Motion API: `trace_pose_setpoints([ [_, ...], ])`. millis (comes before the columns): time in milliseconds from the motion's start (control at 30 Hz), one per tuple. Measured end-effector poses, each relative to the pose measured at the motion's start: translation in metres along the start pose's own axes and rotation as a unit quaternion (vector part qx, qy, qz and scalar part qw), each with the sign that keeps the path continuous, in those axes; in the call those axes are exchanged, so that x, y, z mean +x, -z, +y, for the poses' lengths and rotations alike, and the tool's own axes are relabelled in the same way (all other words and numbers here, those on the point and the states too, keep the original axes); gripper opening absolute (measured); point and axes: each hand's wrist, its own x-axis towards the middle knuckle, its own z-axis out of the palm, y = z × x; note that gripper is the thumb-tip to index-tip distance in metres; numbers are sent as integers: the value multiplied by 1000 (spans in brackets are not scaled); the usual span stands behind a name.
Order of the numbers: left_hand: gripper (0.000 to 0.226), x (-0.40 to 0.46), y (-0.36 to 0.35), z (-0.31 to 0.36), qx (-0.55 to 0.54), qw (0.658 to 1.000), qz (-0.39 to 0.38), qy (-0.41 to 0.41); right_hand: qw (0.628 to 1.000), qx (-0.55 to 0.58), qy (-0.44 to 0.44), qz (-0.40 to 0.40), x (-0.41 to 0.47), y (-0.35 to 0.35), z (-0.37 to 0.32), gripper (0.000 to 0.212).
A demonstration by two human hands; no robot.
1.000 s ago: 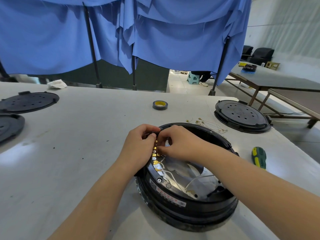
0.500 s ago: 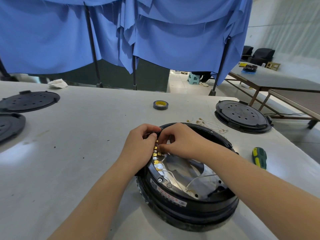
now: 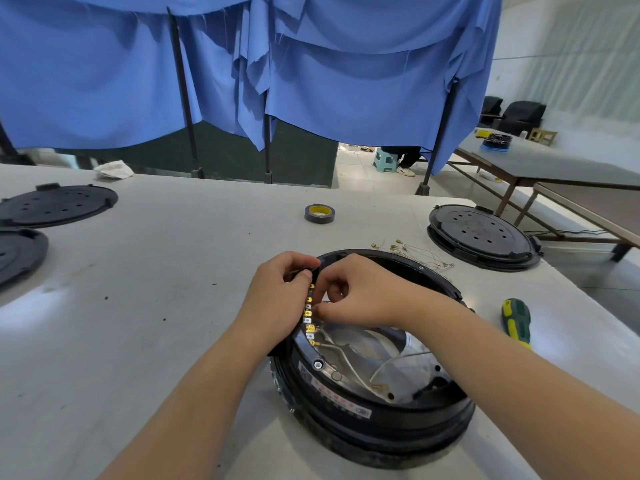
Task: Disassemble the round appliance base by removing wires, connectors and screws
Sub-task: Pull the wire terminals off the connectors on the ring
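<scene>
1. Head view: round appliance base (image 3: 374,403) sits on the tabletop (image 3: 156,271); your left hand (image 3: 277,299) grips its rim, fingers curled
2. Right hand (image 3: 360,296) pinches a connector at the terminal strip (image 3: 308,315)
3. Risk: yanking sideways could snap the wire (image 3: 341,351) or bend a terminal

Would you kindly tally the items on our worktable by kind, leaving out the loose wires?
Open round appliance base: 1
Black perforated round covers: 3
Tape roll: 1
Green-and-yellow screwdriver: 1
Crumpled white cloth: 1
Total: 7
</scene>
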Motion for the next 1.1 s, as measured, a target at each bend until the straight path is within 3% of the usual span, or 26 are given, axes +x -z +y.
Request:
trace_pose_setpoints([
  [267,29,0,1,-1,11,1000,-2,-1,1000,-5,2,-14,0,1,1,2],
  [500,30,-1,1,0,8,1000,2,-5,1000,3,-3,-15,1,-2,0,14],
  [1100,29,0,1,-1,8,1000,1,1,1000,-4,-11,-4,0,-1,-2,20],
])
